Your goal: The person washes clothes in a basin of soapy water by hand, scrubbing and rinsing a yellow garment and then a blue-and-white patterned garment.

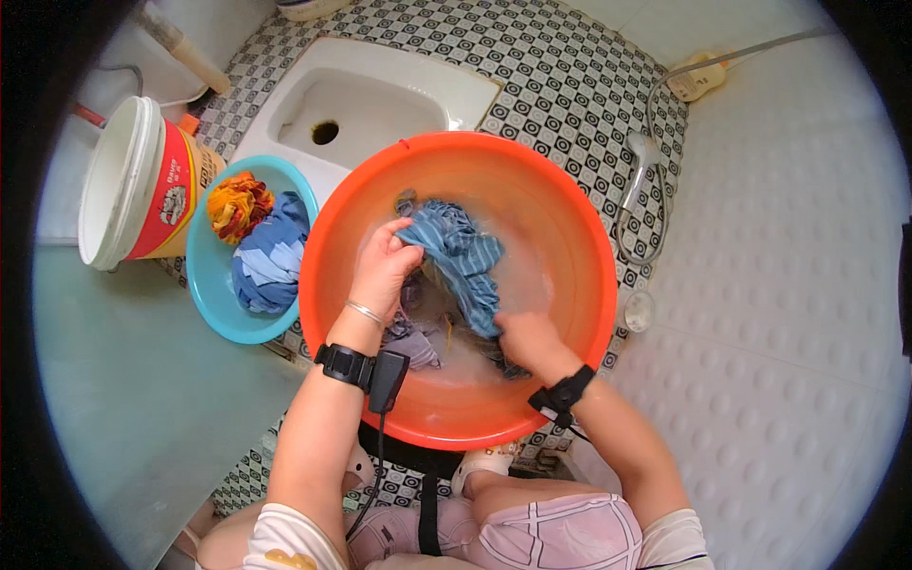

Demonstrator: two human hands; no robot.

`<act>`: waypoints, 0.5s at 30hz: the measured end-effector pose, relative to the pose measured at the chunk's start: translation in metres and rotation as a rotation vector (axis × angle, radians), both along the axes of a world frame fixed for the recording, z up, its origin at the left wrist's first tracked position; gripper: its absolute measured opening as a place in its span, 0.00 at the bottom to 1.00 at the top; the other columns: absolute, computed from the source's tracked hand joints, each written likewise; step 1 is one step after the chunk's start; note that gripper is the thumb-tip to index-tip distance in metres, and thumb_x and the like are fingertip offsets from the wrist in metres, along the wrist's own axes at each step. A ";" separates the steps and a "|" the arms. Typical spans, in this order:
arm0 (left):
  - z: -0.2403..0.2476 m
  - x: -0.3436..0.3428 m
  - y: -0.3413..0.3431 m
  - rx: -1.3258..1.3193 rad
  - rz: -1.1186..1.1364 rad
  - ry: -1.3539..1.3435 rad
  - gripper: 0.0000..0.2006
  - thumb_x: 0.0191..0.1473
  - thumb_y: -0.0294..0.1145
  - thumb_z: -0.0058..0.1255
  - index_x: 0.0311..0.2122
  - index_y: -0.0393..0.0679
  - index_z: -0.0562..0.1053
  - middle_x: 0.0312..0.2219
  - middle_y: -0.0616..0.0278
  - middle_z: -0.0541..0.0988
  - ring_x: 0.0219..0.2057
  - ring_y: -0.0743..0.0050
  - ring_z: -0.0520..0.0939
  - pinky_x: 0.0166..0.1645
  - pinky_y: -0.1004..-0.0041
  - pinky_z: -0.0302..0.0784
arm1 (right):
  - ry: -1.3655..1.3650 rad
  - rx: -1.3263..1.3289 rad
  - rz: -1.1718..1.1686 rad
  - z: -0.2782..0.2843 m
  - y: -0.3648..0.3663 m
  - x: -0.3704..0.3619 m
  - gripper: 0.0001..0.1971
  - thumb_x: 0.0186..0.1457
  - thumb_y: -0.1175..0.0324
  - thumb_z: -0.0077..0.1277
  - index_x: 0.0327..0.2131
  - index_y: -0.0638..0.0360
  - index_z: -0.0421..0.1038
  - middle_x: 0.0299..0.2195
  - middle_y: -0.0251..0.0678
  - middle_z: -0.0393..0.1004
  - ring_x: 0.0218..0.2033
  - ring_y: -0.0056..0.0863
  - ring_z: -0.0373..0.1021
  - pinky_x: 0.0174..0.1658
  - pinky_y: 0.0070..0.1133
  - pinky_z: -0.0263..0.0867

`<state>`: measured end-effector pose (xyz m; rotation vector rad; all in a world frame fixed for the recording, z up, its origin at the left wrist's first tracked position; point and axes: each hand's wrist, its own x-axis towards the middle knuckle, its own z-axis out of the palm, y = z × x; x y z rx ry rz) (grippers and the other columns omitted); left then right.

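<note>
A wet blue striped garment (pixel 454 249) is stretched between my hands inside a large orange basin (pixel 579 228). My left hand (pixel 388 261) pinches its upper left end, with a bracelet and a black strapped device on that arm. Lower right, my right hand (pixel 528 334) is closed on the garment's other end; its fingertips are partly hidden by the cloth. Cloudy water lies in the basin. A greyish-purple striped cloth (pixel 410 344) sits in it below my left hand, and darker cloth shows under the blue garment.
Left of the orange basin, a light blue basin (pixel 198 275) holds blue clothes and an orange-yellow cloth. A white bucket (pixel 119 180) stands behind it. A squat toilet (pixel 370 81) is set in the patterned floor. A shower head (pixel 642 150) with its hose lies at right, near a bottle (pixel 698 79).
</note>
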<state>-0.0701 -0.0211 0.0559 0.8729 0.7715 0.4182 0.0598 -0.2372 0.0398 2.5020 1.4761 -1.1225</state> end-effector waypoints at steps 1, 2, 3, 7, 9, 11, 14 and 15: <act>0.008 0.007 0.003 0.188 0.026 0.032 0.22 0.49 0.17 0.47 0.51 0.36 0.62 0.37 0.59 0.76 0.39 0.75 0.77 0.44 0.76 0.72 | -0.001 0.287 -0.135 0.011 -0.005 0.011 0.09 0.46 0.70 0.46 0.32 0.58 0.74 0.30 0.50 0.75 0.35 0.52 0.71 0.49 0.41 0.62; 0.015 0.006 0.012 0.210 0.031 0.041 0.22 0.49 0.17 0.47 0.51 0.36 0.62 0.37 0.59 0.76 0.39 0.75 0.77 0.44 0.76 0.72 | 0.025 0.254 -0.306 0.030 0.002 0.022 0.10 0.45 0.71 0.46 0.33 0.61 0.72 0.30 0.51 0.74 0.35 0.52 0.71 0.47 0.39 0.64; 0.019 0.009 0.020 0.440 -0.045 0.235 0.19 0.49 0.18 0.49 0.48 0.35 0.64 0.33 0.58 0.77 0.35 0.74 0.78 0.40 0.76 0.73 | -0.032 0.467 -0.334 0.037 -0.004 0.044 0.11 0.45 0.70 0.47 0.34 0.63 0.71 0.31 0.51 0.74 0.36 0.53 0.70 0.46 0.38 0.65; 0.070 0.027 0.041 1.011 -0.204 0.645 0.15 0.46 0.30 0.59 0.38 0.36 0.71 0.22 0.56 0.78 0.25 0.66 0.79 0.31 0.69 0.75 | 0.467 0.739 -0.762 0.078 -0.011 0.100 0.04 0.57 0.71 0.44 0.34 0.61 0.66 0.26 0.26 0.66 0.29 0.15 0.62 0.33 0.16 0.61; 0.096 0.032 0.054 1.190 -0.340 0.714 0.16 0.43 0.38 0.63 0.33 0.38 0.72 0.19 0.54 0.77 0.21 0.61 0.78 0.29 0.68 0.73 | 0.489 0.845 -0.812 0.106 -0.004 0.111 0.04 0.60 0.71 0.42 0.35 0.60 0.66 0.27 0.23 0.66 0.29 0.13 0.60 0.33 0.14 0.60; 0.134 0.042 0.063 1.291 -0.473 0.691 0.16 0.43 0.38 0.63 0.32 0.38 0.72 0.19 0.54 0.77 0.22 0.59 0.78 0.29 0.67 0.73 | 0.341 0.974 -0.789 0.130 0.000 0.125 0.05 0.61 0.71 0.42 0.38 0.59 0.66 0.27 0.24 0.66 0.29 0.11 0.59 0.33 0.13 0.59; 0.163 0.049 0.082 1.474 -0.645 0.674 0.14 0.44 0.37 0.61 0.29 0.38 0.71 0.21 0.51 0.76 0.25 0.53 0.78 0.31 0.63 0.73 | 0.501 1.131 -0.878 0.160 0.009 0.139 0.06 0.60 0.71 0.42 0.38 0.60 0.67 0.28 0.23 0.66 0.30 0.10 0.59 0.34 0.13 0.58; 0.172 0.051 0.089 1.563 -0.617 0.681 0.14 0.44 0.38 0.59 0.29 0.38 0.72 0.23 0.49 0.76 0.27 0.49 0.78 0.34 0.61 0.73 | 0.449 1.170 -0.822 0.169 0.011 0.140 0.06 0.60 0.71 0.42 0.37 0.61 0.67 0.27 0.22 0.65 0.29 0.10 0.59 0.33 0.13 0.58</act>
